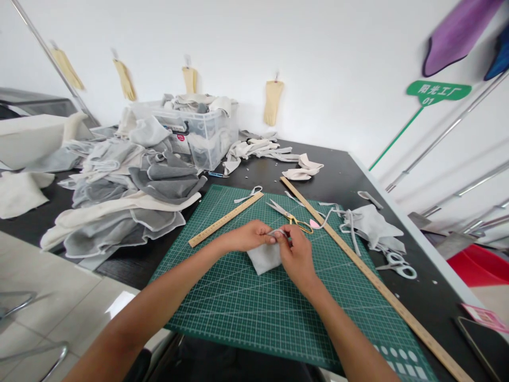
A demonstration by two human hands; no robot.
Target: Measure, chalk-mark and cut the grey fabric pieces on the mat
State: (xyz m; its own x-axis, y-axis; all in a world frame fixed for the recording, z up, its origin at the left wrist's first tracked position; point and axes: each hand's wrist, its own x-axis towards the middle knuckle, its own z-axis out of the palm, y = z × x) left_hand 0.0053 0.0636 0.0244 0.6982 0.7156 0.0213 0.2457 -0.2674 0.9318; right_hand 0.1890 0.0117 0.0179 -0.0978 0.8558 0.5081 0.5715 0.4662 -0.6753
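Both hands pinch the top edge of a small light grey fabric piece (264,259) above the green cutting mat (238,307). My left hand (254,235) grips the edge from the left, thumb and fingers closed. On the other side my right hand (297,255) is closed on the same edge. Between the fingertips the fabric is folded or bunched; finer detail is too small to tell. Just beyond the hands lie gold-handled scissors (292,218). A short wooden ruler (226,219) rests to the left, a long wooden ruler (358,260) to the right.
Grey and cream cloth pieces (131,196) are heaped at the left, beside a clear plastic box (210,138) full of fabric. More scraps (374,225) and white-handled scissors (400,265) lie at the right. A phone (485,339) sits near the right edge of the black table (330,154).
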